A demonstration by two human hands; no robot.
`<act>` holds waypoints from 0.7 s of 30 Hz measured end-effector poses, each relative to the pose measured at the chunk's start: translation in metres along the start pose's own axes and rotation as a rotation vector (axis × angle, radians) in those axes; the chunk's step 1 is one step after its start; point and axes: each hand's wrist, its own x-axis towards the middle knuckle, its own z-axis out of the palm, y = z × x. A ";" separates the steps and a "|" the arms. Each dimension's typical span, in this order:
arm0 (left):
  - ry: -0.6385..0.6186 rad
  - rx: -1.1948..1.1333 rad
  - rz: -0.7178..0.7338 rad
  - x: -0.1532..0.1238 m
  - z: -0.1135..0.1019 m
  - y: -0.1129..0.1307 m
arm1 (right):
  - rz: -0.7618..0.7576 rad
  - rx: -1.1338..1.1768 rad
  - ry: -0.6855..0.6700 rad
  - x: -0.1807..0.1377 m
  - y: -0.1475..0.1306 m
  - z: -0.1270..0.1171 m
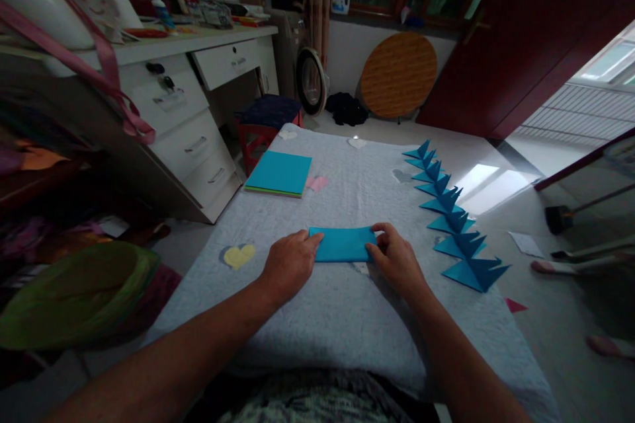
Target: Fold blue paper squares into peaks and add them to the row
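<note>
A folded blue paper rectangle [342, 243] lies flat on the grey blanket-covered table [347, 317] in front of me. My left hand [289, 262] presses on its left end with fingers curled. My right hand [395, 258] pinches its right end. A stack of blue square sheets [279, 173] sits at the far left of the table. Along the right edge runs a row of several folded blue paper pieces [449, 218] with pointed tips.
A white desk with drawers [198, 112] stands at the left, a red stool [262, 129] beyond the table. A round wooden board [398, 74] leans on the far wall. A green bag [79, 291] lies at lower left. Paper scraps [526, 244] lie on the floor at right.
</note>
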 end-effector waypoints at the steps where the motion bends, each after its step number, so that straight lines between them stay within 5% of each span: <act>1: 0.002 -0.004 -0.001 0.000 0.000 0.000 | -0.010 0.026 -0.001 -0.001 -0.001 0.000; 21: 0.011 -0.070 0.016 0.003 0.002 -0.003 | -0.021 0.011 0.004 -0.004 0.000 -0.002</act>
